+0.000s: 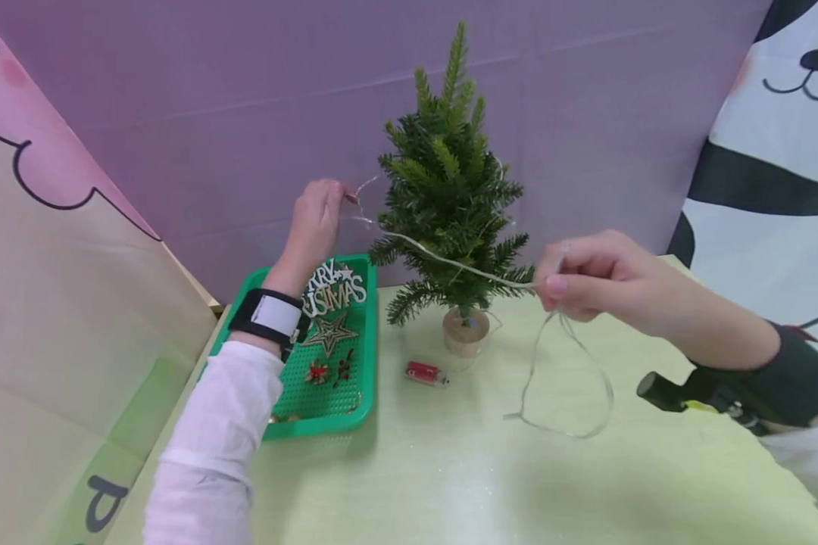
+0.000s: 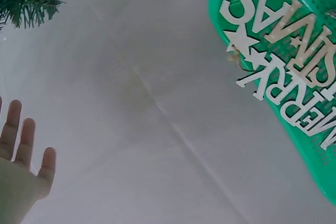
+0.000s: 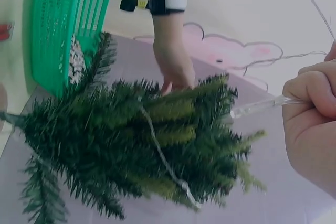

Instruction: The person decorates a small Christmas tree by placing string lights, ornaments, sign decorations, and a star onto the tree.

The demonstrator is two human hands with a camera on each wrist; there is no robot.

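Basket (image 1: 370,378) left of tree (image 1: 443,178), string (image 1: 460,266) before tree

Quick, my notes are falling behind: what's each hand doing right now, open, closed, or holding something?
Left hand: beside the tree; can't tell whether it pinches the light string.
Right hand: closed, holding the light string.

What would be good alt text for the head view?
A person's right hand grips a pale wire running in front of a small Christmas tree; the left hand is beside it. A green basket holds a star and lettering.
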